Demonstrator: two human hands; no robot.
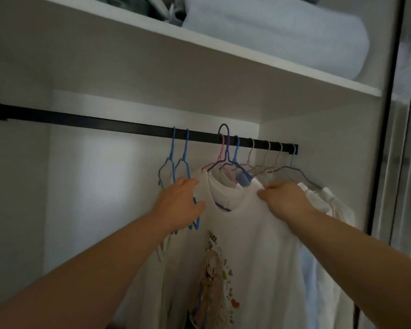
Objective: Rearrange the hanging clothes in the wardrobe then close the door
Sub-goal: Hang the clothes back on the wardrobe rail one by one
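- T-shirt (247, 233): white, with a printed figure on the front. It hangs at the front of the bunched garments, below the right half of the rail (128, 126).
- Handling, judged: thin knit cloth, light and limp. It will fold and stretch under any pull and gives nothing stiff to push against. It is not fragile, but the neckline can deform if dragged.
- Hanger (224, 148): purple wire, inside the T-shirt's neck. Its hook stands higher than the neighbouring hooks and appears to be above the rail rather than seated on it; the view does not settle this.
- Left hand (179, 205): fingers curled at the T-shirt's left shoulder, thumb lying on the cloth. Whether it grips cloth, the hanger arm beneath, or both cannot be told.
- Right hand (284, 198): fingers pinch the cloth at the right shoulder, just beside the collar.
- Hold points, judged: take the shoulders where the hanger arm lies beneath, so that the stiff wire carries the load. For moving along the rail, the hook's neck is the better grip.
- Risk, judged: smooth wire and loose cloth may let the T-shirt slide off one arm if the hanger tilts.
- Neighbours: two bare blue hangers (179, 160) hang just left of the left hand; further white clothes (330, 205) hang to the right, crowded.
- Door (403, 138): at the right edge, not closed.
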